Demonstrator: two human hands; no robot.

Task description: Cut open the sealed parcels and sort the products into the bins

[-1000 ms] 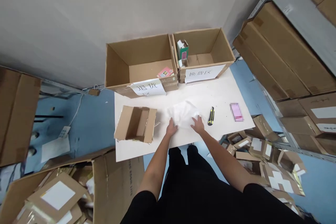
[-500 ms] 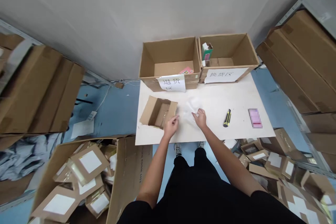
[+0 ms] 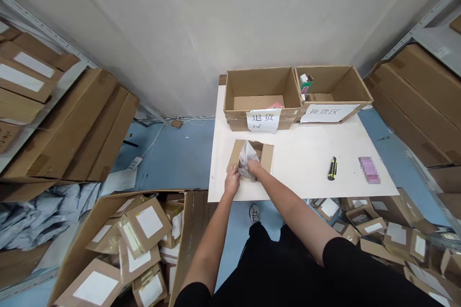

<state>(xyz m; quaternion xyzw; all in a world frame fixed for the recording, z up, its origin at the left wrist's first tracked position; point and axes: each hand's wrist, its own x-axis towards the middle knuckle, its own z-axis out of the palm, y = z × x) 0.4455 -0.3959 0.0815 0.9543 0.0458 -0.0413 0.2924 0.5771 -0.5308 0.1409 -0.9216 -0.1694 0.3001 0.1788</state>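
A small open cardboard box (image 3: 267, 157) stands near the front left of the white table. My left hand (image 3: 232, 182) grips its left front flap. Over the box's opening, my right hand (image 3: 253, 168) is closed on a crumpled, translucent plastic bag (image 3: 248, 151), which lies partly down inside. The fingers of my right hand are partly hidden by the box and the plastic. Further right on the table lie a black and yellow box cutter (image 3: 332, 169) and a blurred-out pink item (image 3: 370, 170).
Two larger labelled cartons, a left one (image 3: 234, 120) and a right one (image 3: 362, 98), stand at the table's (image 3: 295, 177) back. A big carton (image 3: 190, 230) of small parcels is at my left, and more boxes (image 3: 374, 230) lie right of my legs. Shelves flank both sides.
My right hand has carried the plastic bag left from the tabletop into the small box. My left hand has stayed at the box. The view has shifted left.
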